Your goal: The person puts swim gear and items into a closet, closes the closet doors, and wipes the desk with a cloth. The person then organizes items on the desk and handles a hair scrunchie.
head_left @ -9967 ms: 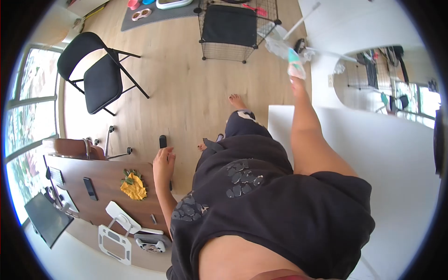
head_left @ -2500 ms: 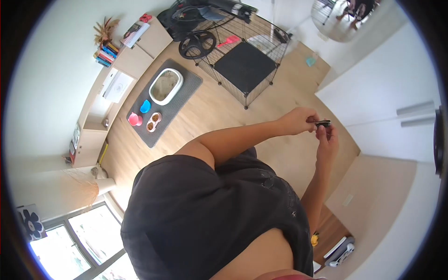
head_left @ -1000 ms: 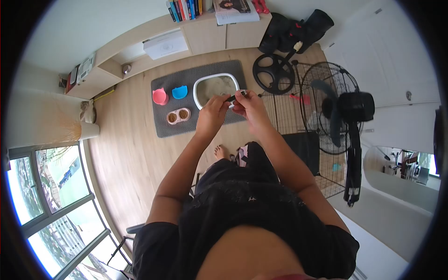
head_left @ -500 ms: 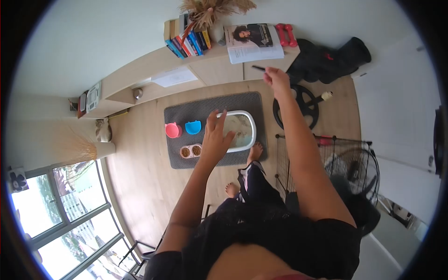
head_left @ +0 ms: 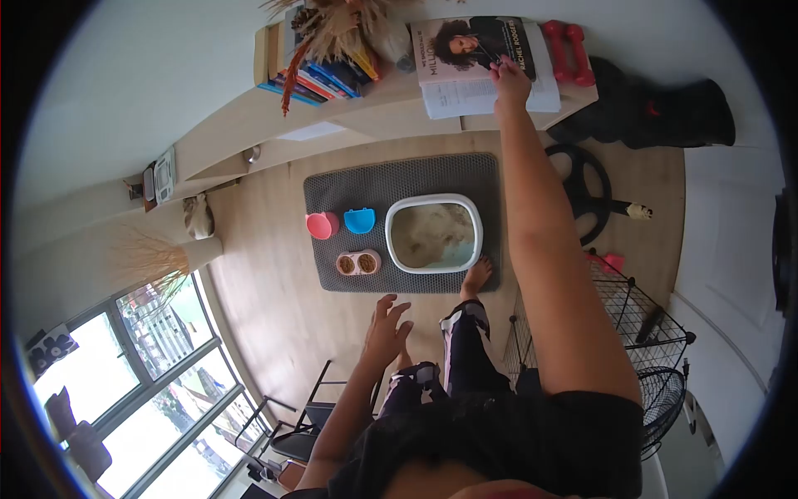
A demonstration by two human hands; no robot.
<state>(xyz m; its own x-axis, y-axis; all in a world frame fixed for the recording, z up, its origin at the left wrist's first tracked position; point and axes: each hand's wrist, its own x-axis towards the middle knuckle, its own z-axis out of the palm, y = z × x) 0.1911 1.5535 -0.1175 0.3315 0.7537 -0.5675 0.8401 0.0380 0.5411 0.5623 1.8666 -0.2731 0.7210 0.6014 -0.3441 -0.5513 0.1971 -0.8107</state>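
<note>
My right hand (head_left: 511, 83) reaches out over the book with a dark cover picture (head_left: 440, 58) on the shelf top. Its fingers are pinched together. The slim black pen-like object seen in them earlier now blends into the dark cover, and I cannot tell whether it touches the page. White pages (head_left: 457, 101) show below the cover. My left hand (head_left: 385, 334) hangs over the floor with loosely bent fingers apart, holding nothing. Nearest to it on the grey mat (head_left: 416, 170) are a double bowl of kibble (head_left: 359, 263) and a white-rimmed litter tray (head_left: 475, 237).
Red dumbbells (head_left: 572, 54) lie beside the book, and several books (head_left: 320, 79) stand under dried grasses. Pink (head_left: 322, 225) and blue (head_left: 360, 219) bowls sit on the mat. At right are a black wheeled base (head_left: 582, 191) and a wire pen (head_left: 632, 308). A cat (head_left: 198, 216) sits by the wall.
My right hand has moved from in front of the shelf up onto the book. My left hand has drawn back from above the litter tray. The view has shifted closer to the shelf.
</note>
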